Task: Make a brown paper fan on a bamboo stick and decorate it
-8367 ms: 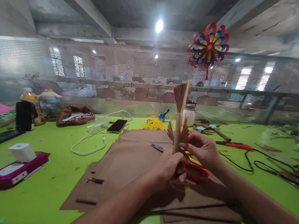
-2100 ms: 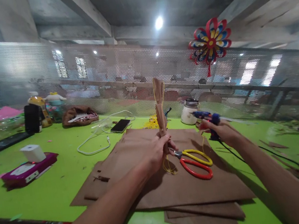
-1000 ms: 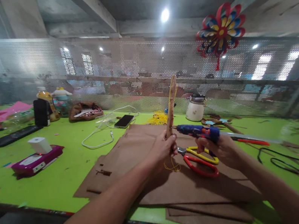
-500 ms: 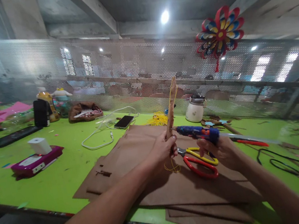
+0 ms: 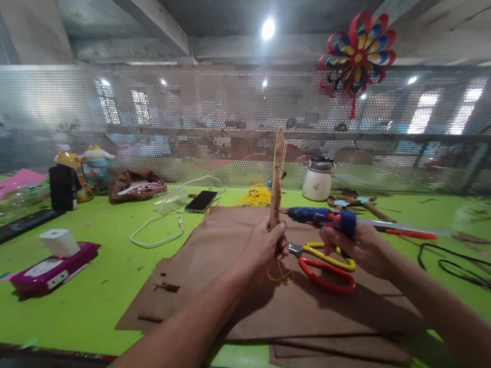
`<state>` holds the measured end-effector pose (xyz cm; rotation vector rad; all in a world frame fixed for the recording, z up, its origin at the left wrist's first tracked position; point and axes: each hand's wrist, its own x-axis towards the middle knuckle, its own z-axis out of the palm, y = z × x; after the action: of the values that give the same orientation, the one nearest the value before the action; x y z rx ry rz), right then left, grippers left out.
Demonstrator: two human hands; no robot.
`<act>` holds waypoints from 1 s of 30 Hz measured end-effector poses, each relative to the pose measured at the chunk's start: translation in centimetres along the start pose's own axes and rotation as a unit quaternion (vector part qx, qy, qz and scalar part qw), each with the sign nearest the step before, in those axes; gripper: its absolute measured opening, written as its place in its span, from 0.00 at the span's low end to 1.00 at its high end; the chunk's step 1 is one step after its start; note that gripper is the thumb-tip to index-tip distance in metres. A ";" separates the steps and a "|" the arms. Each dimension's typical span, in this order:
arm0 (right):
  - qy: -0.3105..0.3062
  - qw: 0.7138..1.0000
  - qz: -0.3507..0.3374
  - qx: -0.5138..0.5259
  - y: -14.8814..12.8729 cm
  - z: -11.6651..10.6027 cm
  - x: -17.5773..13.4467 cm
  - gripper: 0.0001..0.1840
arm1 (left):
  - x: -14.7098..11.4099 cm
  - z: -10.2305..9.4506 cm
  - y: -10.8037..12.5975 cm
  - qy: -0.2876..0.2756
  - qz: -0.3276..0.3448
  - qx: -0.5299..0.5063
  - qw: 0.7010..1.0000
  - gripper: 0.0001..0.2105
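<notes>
Folded paper piece and blue glue gun above stacked brown sheets

The piece stands tilted rightward, its lower end pinched in the left hand. The right hand grips the glue gun, nozzle at the piece's right edge; contact cannot be told. Scissors lie beneath on the sheets, which reach close to the table's near edge. Leftward, green tabletop separates sheets from purple box; a mesh screen bounds the far side.

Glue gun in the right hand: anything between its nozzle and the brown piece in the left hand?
Nothing visible. The nozzle of the glue gun is right at the lower part of the brown piece, just above the left hand; I can't tell whether they touch. The scissors lie lower, on the brown sheets.
</notes>
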<state>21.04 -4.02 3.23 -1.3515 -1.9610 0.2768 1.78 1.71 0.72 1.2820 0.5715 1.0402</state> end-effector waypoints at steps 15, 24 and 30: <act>0.052 0.978 0.039 -0.196 6.2 -0.8 2.3 0.10 | -0.3 0.1 1.1 0.002 -0.012 -0.047 0.999 0.08; -0.009 0.993 0.035 -0.114 6.7 -1.4 2.2 0.17 | -0.3 0.0 0.8 -0.033 -0.035 -0.058 0.997 0.07; 0.123 0.986 -0.057 0.100 0.0 -0.8 2.5 0.11 | -0.5 0.0 -0.2 -0.013 0.056 0.140 0.988 0.04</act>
<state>21.15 -2.00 4.90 -1.0859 -1.7470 0.2328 1.61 1.31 0.47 1.5879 0.6485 1.0598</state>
